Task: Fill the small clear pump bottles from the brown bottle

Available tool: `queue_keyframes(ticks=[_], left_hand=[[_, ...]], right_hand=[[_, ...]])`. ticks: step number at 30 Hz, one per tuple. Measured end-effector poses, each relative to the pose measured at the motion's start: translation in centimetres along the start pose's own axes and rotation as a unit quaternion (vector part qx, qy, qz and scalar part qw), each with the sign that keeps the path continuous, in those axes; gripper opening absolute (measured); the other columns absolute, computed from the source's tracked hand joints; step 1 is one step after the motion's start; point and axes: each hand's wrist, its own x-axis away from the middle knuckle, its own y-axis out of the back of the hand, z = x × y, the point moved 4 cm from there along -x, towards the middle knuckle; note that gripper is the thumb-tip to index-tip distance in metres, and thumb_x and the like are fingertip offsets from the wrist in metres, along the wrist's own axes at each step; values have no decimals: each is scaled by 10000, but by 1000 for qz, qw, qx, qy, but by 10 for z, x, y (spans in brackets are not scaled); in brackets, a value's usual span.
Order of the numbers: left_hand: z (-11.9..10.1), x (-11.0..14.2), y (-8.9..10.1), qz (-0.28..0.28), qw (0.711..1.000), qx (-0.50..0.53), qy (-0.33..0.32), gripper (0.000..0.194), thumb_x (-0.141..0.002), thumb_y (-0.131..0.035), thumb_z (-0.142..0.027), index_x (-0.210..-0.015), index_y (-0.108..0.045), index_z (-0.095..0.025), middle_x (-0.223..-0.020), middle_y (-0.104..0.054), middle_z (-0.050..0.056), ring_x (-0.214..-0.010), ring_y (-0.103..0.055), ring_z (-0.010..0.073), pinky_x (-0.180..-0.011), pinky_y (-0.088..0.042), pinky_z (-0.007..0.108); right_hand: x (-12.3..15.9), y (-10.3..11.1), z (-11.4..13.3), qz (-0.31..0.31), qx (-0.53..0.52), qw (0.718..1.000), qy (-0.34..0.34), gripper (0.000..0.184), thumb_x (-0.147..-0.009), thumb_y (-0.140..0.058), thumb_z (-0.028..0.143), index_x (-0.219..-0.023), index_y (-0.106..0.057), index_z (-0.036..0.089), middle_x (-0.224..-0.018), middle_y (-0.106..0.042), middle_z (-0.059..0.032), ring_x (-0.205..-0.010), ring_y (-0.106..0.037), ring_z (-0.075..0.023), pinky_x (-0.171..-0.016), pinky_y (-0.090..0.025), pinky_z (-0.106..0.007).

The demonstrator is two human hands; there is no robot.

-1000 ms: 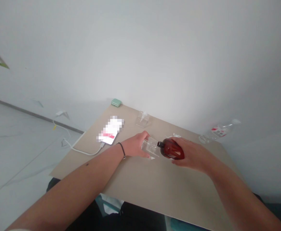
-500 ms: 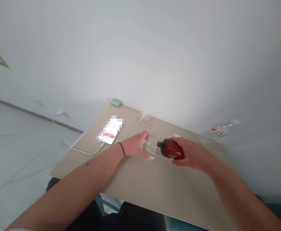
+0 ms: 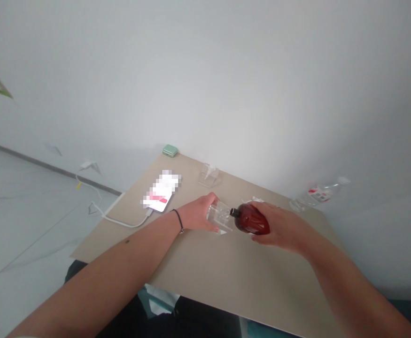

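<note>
From my end, I see a phone (image 3: 161, 191) near the left edge of the surface (image 3: 205, 270), and a green case (image 3: 170, 150) at its far left corner. The left hand (image 3: 196, 213) is wrapped around a clear container (image 3: 222, 214) mid-surface. The red bottle (image 3: 252, 219) is tipped, neck already beside that container, gripped by the right hand (image 3: 281, 224). Whether anything has flowed, or how much is left, I can't tell. A clear plastic bottle (image 3: 318, 193) is by the far right corner.

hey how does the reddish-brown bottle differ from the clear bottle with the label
The reddish-brown bottle is dark, while the clear bottle is see-through. The right hand grips the reddish-brown bottle, but no hand touches the clear bottle. Both narrow toward one end.
</note>
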Motion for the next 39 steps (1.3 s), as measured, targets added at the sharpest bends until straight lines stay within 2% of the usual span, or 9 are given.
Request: queue_keyframes(ticks=[22, 39], left_hand=[[1, 0, 0, -9, 1000, 4, -13, 723, -589, -883, -463, -1113, -462, -197, -1057, -637, 79, -954, -617, 273, -822, -492, 397], [-4, 2, 2, -10, 1000, 6, -20, 703, -593, -890, -415, -1107, -467, -190, -1048, -651, 82, -943, -625, 269, -809, -494, 384]], right_hand=[[-2, 3, 2, 4, 22, 1000, 1, 682, -703, -715, 398, -1340, -520, 252, -1266, -673, -102, -1078, -668, -324, -883, -499, -408], [-2, 5, 3, -3, 40, 999, 11, 633, -704, -721, 395, -1301, -546, 276, -1280, -670, -98, -1078, -676, -328, -885, -500, -403]])
